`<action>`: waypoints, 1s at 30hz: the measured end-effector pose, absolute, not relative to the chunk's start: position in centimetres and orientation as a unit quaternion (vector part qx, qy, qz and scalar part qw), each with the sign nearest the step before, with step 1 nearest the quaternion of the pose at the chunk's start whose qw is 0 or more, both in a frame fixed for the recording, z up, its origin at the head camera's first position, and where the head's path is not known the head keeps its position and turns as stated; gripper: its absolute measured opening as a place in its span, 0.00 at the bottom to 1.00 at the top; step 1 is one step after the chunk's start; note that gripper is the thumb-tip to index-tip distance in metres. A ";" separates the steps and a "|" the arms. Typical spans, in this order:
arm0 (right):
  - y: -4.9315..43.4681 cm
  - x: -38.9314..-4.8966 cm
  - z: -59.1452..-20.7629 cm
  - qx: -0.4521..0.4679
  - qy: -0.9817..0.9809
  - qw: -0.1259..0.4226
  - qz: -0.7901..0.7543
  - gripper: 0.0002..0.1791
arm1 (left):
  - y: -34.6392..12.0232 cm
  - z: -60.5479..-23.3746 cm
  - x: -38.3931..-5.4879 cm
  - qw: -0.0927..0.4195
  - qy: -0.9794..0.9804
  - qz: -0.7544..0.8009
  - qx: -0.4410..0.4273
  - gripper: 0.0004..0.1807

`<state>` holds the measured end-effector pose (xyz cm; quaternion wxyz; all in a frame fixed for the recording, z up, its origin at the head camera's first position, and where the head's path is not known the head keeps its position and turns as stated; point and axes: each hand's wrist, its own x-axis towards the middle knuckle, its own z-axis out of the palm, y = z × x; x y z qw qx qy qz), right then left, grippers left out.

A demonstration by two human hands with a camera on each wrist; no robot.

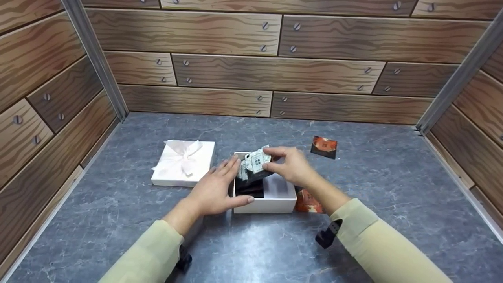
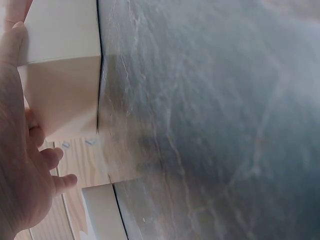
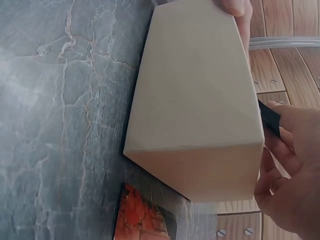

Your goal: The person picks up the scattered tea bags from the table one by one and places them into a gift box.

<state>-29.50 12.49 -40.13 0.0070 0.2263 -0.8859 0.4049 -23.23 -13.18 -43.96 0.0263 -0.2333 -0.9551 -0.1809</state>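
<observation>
An open white box stands near the middle of the table, with dark contents and a greyish panel inside it. My right hand pinches a flat pale-green and black packet between thumb and fingers, over the box's far part. In the right wrist view, a dark edge of the packet shows past the box wall. Another pale-green patterned piece lies beside it, partly covered. My left hand rests at the box's left side, fingers extended along the rim and thumb reaching over the front edge.
To the left lies a white lid with a ribbon bow. One orange and black packet lies at the right back; another orange packet sits against the box's right side, partly under my right forearm. Wood-patterned walls enclose the table.
</observation>
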 end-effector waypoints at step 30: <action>10.1 -29.4 -41.7 0.265 -0.939 0.049 0.212 0.30 | -13.2 -43.9 -23.2 0.026 -0.953 -0.188 -0.235 0.65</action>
